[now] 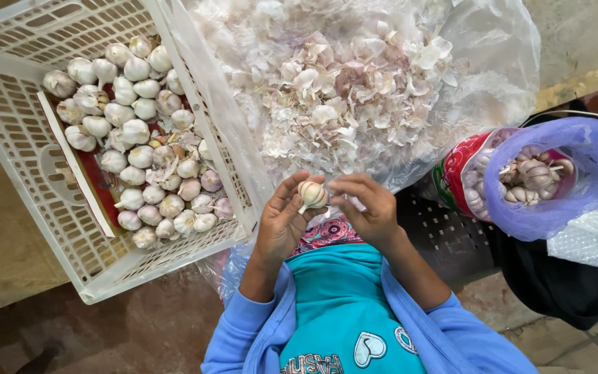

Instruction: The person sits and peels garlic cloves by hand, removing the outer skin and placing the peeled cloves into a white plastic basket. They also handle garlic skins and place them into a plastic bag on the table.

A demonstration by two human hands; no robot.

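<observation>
Nearest the camera, blue sleeves and a teal front frame both hands, raised close together. Left hand (pixel 282 221) has its fingers closed around a garlic bulb (pixel 312 194), root end toward the palm; right hand (pixel 368 208) pinches at the bulb's side with thumb and fingertips — whether skin is caught between them cannot be told. Bulb sits between the hands, just in front of the clear plastic sheet (pixel 493 76) heaped with papery peelings (pixel 340 97). White slatted crate (pixel 15 138) of cleaned bulbs lies to the left; purple bag (pixel 590 152) of garlic to the right. Judged good practice: hold the bulb firm but not crushed, strip only loose outer skin, turn it between pulls — and drop peelings over the sheet.
</observation>
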